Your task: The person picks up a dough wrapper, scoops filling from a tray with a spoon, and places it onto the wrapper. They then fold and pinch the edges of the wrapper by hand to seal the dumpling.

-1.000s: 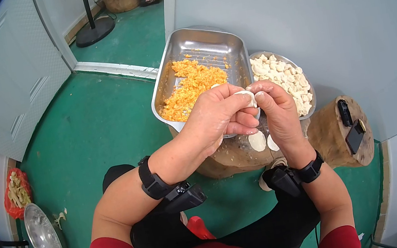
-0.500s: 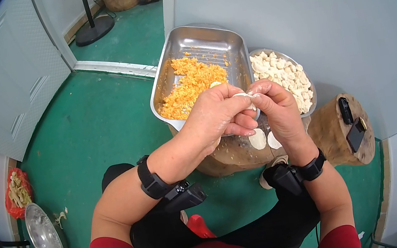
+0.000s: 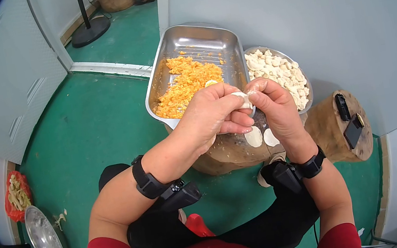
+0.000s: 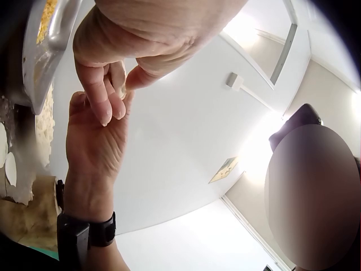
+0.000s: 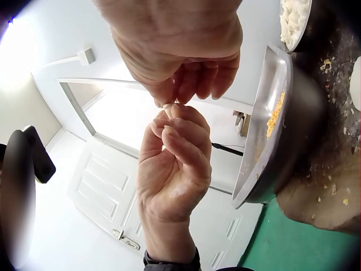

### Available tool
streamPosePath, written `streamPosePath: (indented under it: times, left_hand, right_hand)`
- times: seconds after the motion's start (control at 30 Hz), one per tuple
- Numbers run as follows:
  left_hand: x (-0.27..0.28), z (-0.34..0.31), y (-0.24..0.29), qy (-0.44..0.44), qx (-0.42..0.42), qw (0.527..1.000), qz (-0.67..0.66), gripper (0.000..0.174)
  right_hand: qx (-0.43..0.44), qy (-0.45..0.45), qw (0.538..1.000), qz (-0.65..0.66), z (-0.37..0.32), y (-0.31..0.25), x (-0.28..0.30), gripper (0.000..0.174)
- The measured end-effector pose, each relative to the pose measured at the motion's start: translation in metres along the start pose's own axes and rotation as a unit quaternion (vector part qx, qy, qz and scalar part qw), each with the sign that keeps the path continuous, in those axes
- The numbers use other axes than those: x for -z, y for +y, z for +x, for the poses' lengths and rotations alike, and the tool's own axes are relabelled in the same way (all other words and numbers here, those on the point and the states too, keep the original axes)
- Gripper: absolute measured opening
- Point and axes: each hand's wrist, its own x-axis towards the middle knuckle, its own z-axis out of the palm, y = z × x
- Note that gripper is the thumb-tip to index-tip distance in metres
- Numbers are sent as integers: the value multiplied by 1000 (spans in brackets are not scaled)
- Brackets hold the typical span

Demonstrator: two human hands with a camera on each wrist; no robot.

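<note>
In the head view both hands meet over the near right corner of a metal tray (image 3: 151,87). My left hand (image 3: 213,114) holds a small white dumpling (image 3: 243,99) between thumb and fingers. Thumb and forefinger of my right hand (image 3: 280,111) pinch the edge of its dough. From the wrist views the fingertips touch, and the dumpling is mostly hidden behind them. Orange, crumbly filling (image 3: 191,81) lies in the tray's left part. Two flat round wrappers (image 3: 253,137) lie on the wooden stump below the hands.
A round bowl (image 3: 310,89) heaped with white dumplings (image 3: 278,76) stands right of the tray. The tray sits on a wooden stump (image 3: 219,157). Farther right, a second stump (image 3: 331,129) bears black devices. At the left are a metal basin (image 3: 45,236) and a red bag (image 3: 17,197).
The right thumb and forefinger have kept pinching at the dumpling's edge, with small finger shifts. The left hand holds its place over the tray corner. The head view has turned slightly.
</note>
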Motion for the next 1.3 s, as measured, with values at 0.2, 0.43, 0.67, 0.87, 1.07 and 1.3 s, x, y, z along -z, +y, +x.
streamPosePath:
  times: [0.2,0.43,0.67,0.87,1.07,1.3]
  left_hand:
    - [0,0,-1,-5,1,1000,5,12]
    - [-2,-1,0,-1,1,1000,11,12]
    - [-2,-1,-1,-2,-2,1000,10,12]
    - [-2,-1,0,6,1,1000,20,13]
    - [-1,0,-3,12,-2,1000,24,13]
    - [-2,1,-4,19,-3,999,31,14]
  right_hand:
    - [11,20,1000,13,0,-3,1,11]
    - [-9,21,999,22,0,-3,2,13]
    - [-7,13,999,35,-1,-1,1,12]
    - [-5,-11,1000,18,0,3,6,12]
    - [3,-10,1000,6,0,2,4,13]
    - [-26,-28,999,-21,1,1,8,13]
